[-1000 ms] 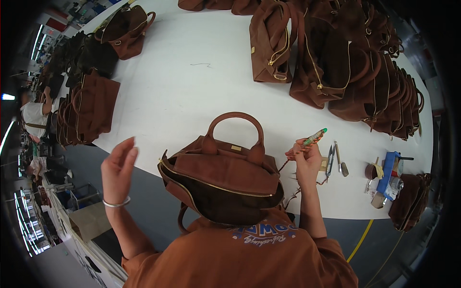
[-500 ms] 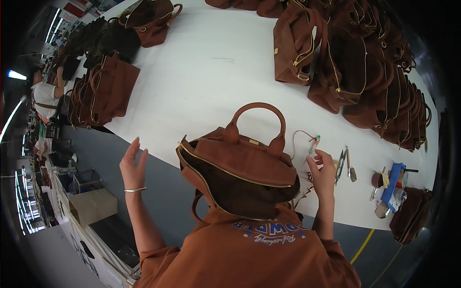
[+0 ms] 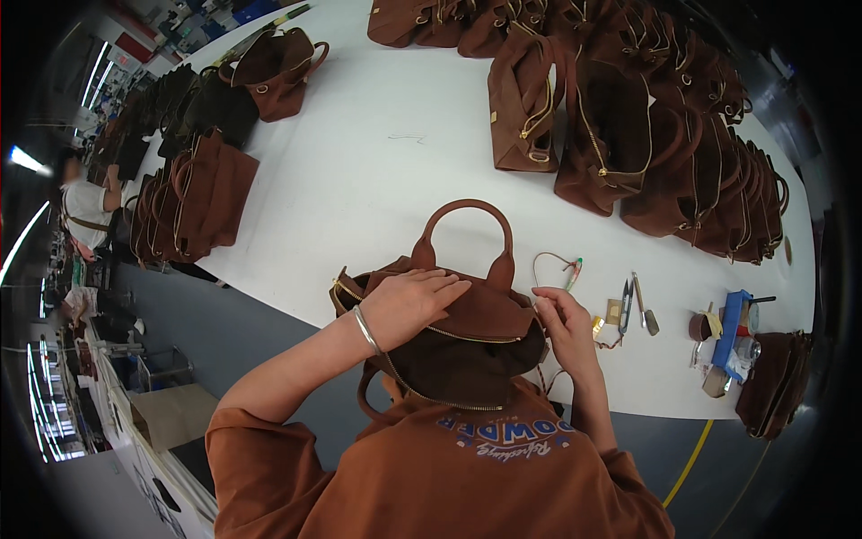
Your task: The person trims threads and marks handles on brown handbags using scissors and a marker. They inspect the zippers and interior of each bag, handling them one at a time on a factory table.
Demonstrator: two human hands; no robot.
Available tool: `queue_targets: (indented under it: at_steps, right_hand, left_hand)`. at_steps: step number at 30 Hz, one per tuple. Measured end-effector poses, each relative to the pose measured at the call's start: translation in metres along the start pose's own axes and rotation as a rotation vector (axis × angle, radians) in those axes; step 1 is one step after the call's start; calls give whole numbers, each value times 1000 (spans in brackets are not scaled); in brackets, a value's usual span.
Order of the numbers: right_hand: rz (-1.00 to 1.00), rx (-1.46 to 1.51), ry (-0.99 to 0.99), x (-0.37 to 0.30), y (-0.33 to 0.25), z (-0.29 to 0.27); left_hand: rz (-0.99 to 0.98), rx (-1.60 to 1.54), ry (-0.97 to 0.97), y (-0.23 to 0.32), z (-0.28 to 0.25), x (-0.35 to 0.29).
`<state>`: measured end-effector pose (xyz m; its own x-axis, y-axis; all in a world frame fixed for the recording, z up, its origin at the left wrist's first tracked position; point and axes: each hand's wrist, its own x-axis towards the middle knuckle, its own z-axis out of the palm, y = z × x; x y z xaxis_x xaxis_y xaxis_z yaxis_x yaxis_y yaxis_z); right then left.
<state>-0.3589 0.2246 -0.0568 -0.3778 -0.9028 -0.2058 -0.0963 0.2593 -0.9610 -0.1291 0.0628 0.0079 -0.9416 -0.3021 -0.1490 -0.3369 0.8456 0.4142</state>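
White tbl, L hand flat on bag, R hand half-curled alongside

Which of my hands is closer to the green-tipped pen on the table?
Right. The right hand is just below the pen in the picture; the left hand is farther left, over the brown bag.

This looks like a bag-making workshop or factory floor: rows of matching brown bags crowd a broad white worktable, small hand tools lie near a blue tray, and what seem further workstations blur at far left.
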Motion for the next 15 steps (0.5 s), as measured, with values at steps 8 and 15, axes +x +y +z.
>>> queue_targets:
  at_steps: [8,15]
  right_hand:
    - [57,37,-27,2,9,-4]
    - [13,138,7,15,6,0]
  left_hand:
    - [20,109,-70,7,-17,-15]
    - [-122,71,101,-14,-10,-11]
